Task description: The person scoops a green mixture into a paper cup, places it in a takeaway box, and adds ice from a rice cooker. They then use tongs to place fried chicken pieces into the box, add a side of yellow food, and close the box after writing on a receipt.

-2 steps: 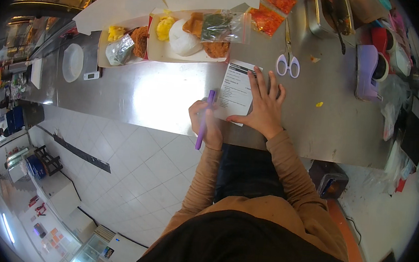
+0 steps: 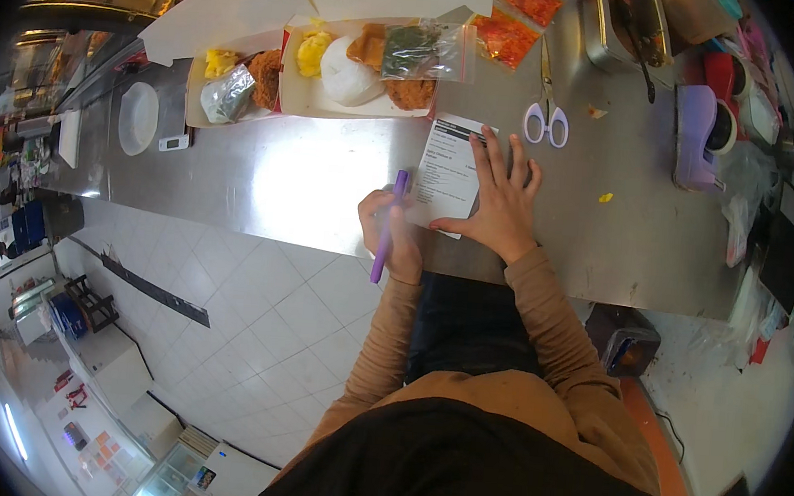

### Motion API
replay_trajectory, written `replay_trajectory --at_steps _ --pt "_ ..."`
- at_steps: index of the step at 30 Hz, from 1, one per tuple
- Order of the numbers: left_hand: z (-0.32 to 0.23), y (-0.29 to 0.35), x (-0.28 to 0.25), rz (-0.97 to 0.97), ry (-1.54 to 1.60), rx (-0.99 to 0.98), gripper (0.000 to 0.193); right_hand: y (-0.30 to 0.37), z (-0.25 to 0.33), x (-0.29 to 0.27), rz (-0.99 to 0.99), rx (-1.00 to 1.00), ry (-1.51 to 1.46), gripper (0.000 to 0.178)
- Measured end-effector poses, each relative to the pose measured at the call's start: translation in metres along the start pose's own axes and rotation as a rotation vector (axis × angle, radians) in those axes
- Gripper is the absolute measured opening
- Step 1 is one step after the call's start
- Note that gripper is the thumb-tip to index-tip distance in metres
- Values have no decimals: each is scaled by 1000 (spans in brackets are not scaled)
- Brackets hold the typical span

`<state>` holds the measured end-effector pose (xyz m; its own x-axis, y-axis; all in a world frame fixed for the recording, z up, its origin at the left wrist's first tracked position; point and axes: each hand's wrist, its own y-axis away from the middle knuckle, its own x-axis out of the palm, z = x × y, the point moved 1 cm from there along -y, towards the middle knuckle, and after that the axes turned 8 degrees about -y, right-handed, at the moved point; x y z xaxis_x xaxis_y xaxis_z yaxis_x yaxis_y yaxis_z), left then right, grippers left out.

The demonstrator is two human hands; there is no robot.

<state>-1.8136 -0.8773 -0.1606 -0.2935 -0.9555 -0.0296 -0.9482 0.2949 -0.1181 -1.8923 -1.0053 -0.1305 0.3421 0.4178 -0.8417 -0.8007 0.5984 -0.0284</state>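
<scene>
My left hand (image 2: 392,236) is closed around a purple marker (image 2: 382,247), which stands up slantwise beside the left edge of a printed paper slip (image 2: 448,173). The slip lies flat on the steel counter (image 2: 338,173). My right hand (image 2: 501,198) rests with fingers spread over the slip's right edge, thumb at its lower part. Beyond the slip are two open food boxes: one (image 2: 357,110) holds rice, egg, fried pieces and a clear bag of greens (image 2: 417,54); the other (image 2: 216,124) holds egg, a fried piece and a small clear bag.
White-handled scissors (image 2: 546,120) lie right of the boxes, near red food sachets (image 2: 505,37). A steel container with a ladle (image 2: 632,43) stands far right, with a purple tape dispenser (image 2: 694,141) nearer. A digital scale (image 2: 173,142) and a white lid (image 2: 139,119) sit left.
</scene>
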Motion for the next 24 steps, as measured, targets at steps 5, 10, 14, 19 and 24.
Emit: replay_trajectory --at_steps 5,10,14,19,24 --pt "3 2 -1 -11 2 -10 15 0 -1 1 17 -10 3 111" --pt "-5 1 0 -1 2 -51 16 -1 4 -1 44 22 19 109" --pt "-7 -1 3 -18 74 -18 16 -2 9 -3 53 29 28 109" --pt "-10 -1 1 10 63 -20 12 -1 6 1 28 7 27 110" --pt "-7 -1 0 1 83 -12 12 -2 11 -5 58 26 30 108"
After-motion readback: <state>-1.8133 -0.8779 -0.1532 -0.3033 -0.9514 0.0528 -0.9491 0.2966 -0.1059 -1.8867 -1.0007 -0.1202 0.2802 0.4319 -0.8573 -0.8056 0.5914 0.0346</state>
